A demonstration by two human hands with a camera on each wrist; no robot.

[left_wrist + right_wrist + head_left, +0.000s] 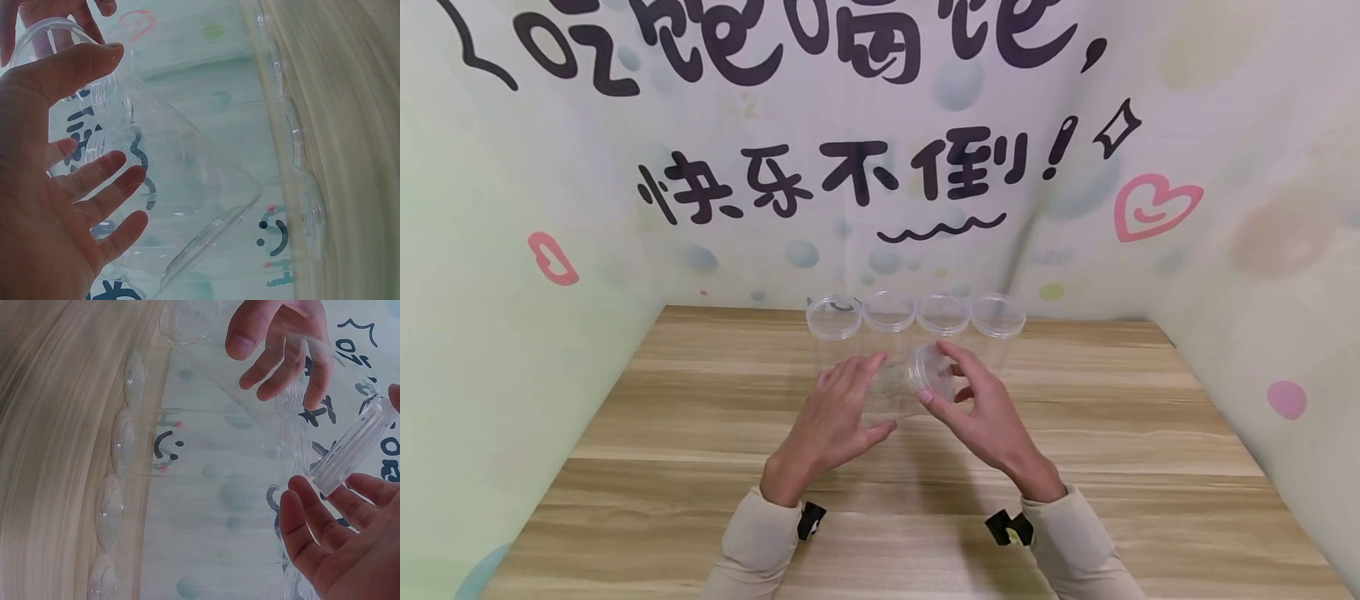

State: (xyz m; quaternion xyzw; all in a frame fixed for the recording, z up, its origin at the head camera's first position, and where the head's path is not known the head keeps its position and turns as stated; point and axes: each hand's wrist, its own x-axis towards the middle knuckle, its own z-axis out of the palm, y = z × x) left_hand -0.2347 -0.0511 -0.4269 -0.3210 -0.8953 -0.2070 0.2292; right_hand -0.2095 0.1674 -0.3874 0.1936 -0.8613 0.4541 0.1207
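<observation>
The left hand (835, 417) holds a clear jar (891, 392) tilted above the wooden table (700, 467), thumb and spread fingers curved around its wall. Just beside it, the right hand (977, 408) pinches the clear lid (931, 372) at the jar's mouth between thumb and fingertips. Behind, four lidded jars (916, 315) stand in a row against the printed backdrop (850, 183).
</observation>
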